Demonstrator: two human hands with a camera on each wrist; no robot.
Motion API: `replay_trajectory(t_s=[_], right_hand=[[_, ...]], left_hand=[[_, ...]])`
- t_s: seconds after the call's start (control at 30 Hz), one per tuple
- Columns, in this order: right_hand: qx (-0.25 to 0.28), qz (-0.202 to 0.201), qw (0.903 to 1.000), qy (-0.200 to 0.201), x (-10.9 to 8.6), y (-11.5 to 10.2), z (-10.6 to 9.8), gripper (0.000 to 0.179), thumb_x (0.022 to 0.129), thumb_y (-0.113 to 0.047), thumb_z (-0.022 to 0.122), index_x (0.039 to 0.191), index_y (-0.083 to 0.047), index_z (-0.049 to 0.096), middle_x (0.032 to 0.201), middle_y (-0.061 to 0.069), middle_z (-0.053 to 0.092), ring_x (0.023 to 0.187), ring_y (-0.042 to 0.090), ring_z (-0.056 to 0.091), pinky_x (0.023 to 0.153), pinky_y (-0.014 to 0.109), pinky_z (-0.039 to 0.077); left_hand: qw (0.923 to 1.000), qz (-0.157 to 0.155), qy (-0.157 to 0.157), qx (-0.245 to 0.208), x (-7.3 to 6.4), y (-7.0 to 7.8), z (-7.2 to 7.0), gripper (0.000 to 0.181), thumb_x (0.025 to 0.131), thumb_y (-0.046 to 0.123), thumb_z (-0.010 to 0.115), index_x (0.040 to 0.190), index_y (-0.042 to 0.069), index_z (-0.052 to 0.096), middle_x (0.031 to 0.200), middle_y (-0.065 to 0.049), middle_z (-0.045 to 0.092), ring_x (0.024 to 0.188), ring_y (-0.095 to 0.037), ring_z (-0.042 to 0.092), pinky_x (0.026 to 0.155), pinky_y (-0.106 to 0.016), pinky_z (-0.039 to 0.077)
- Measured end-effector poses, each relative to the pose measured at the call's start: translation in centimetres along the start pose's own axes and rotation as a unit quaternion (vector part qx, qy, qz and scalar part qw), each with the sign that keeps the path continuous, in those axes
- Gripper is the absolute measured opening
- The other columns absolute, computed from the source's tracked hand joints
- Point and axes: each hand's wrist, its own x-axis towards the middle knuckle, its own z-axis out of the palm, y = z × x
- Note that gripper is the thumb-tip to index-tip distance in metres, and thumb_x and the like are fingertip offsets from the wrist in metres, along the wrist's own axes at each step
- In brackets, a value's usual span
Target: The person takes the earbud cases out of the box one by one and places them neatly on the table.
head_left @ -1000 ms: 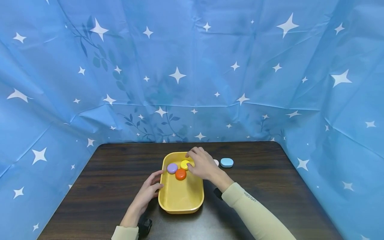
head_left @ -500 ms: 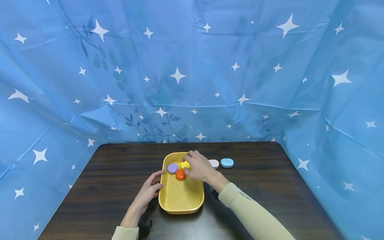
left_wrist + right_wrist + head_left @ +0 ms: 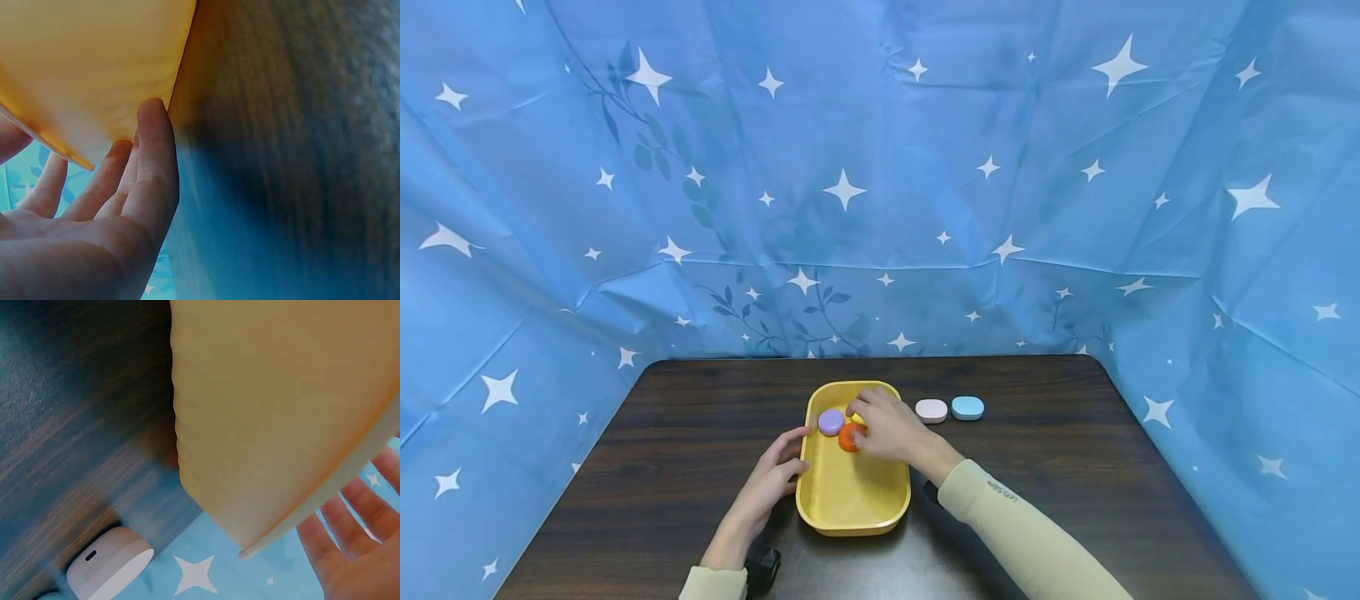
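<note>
My left hand (image 3: 765, 477) is at the near-left side of a yellow tray (image 3: 850, 504), its fingertips (image 3: 153, 119) against the outer wall. In the head view its thumb and a finger rest at the rim. Over the right side of the tray is my right hand (image 3: 887, 425). Its index finger overlaps a yellow disc (image 3: 857, 420), mostly hidden; its blurred thumb overlaps an orange disc (image 3: 846, 438). A purple disc (image 3: 831, 422) lies left of them. The right wrist view shows spread fingers (image 3: 359, 528) beyond the tray's rim; the thumb is out of view.
A white oblong case (image 3: 931, 411) with a dark slot on its side stands right of the tray, beside a light blue one (image 3: 967, 407). Dark wooden table (image 3: 1037, 500) surrounds them. A blue starry curtain (image 3: 880, 208) hangs behind and along the sides.
My right hand has moved left and slightly nearer over the tray, covering more of the yellow disc and uncovering the white case. The left hand and the tray have stayed put.
</note>
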Motion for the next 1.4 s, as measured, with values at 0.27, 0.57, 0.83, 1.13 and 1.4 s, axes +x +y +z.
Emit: replay_trajectory(t_s=[0.27,0.57,0.83,1.13,1.4], right_hand=[[-0.01,0.002,0.9994,-0.032,0.4,-0.3,0.9,0.031,0.089,-0.028,0.073,0.118,-0.015,0.071,0.114,-0.001,0.062,0.101,0.018,0.051,0.095,0.036,0.048],[-0.025,-0.001,0.9984,-0.05,0.5,-0.6,1.5,0.032,0.09,-0.029,0.072,0.119,-0.016,0.071,0.111,-0.002,0.06,0.098,0.016,0.05,0.09,0.031,0.048],[-0.034,-0.008,0.9971,-0.067,0.5,-0.7,2.1,0.033,0.089,-0.03,0.072,0.12,-0.019,0.069,0.115,-0.001,0.06,0.101,0.018,0.051,0.092,0.034,0.049],[-0.033,-0.014,0.9965,-0.075,0.7,-0.9,2.8,0.038,0.089,-0.032,0.072,0.125,-0.021,0.069,0.119,-0.001,0.061,0.103,0.018,0.052,0.093,0.033,0.049],[-0.041,-0.022,0.9956,-0.08,0.6,-0.9,3.1,0.035,0.091,-0.031,0.071,0.124,-0.02,0.069,0.113,-0.003,0.061,0.096,0.016,0.049,0.085,0.03,0.047]], left_hand=[[1.0,0.0,-0.001,-0.002,0.0,-0.1,0.0,0.054,0.098,0.009,0.057,0.151,0.012,0.046,0.149,-0.022,0.046,0.127,-0.035,0.053,0.095,-0.055,0.051],[1.0,0.001,-0.002,-0.003,0.0,0.0,0.0,0.054,0.097,0.009,0.058,0.15,0.012,0.046,0.147,-0.021,0.047,0.125,-0.035,0.054,0.094,-0.054,0.051],[1.0,0.0,-0.003,-0.006,0.0,0.0,0.0,0.055,0.097,0.008,0.057,0.151,0.011,0.045,0.148,-0.022,0.046,0.126,-0.035,0.054,0.094,-0.053,0.052],[0.9999,0.005,-0.005,-0.012,0.0,0.0,0.0,0.055,0.098,0.007,0.055,0.151,0.011,0.044,0.147,-0.023,0.047,0.124,-0.035,0.056,0.093,-0.052,0.053],[0.9998,0.009,-0.007,-0.015,0.0,0.0,0.0,0.055,0.097,0.006,0.055,0.151,0.01,0.044,0.146,-0.023,0.049,0.122,-0.034,0.057,0.092,-0.051,0.053]])
